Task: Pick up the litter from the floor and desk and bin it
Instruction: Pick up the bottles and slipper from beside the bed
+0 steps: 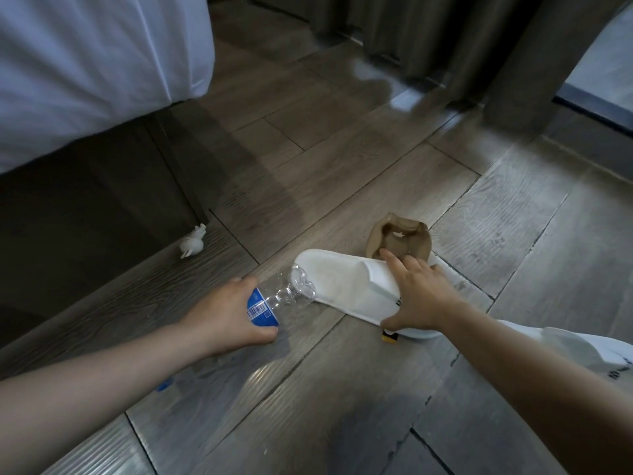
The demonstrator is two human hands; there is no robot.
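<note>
My left hand (226,311) grips a clear plastic bottle (281,298) with a blue label, its crumpled end pointing away just above the floor. My right hand (416,296) reaches out with fingers spread over a white slipper (342,286); its fingertips touch a crumpled brown paper bag (399,240) lying just behind the slipper. A small crumpled white tissue (192,242) lies on the floor by the bed base at the left. A small yellow and black item (389,337) peeks out under my right wrist.
A bed with a white sheet (85,63) and dark base fills the upper left. Dark curtains (445,36) hang at the back. Another white slipper (565,344) lies under my right forearm. A small blue object (164,385) lies beneath my left forearm.
</note>
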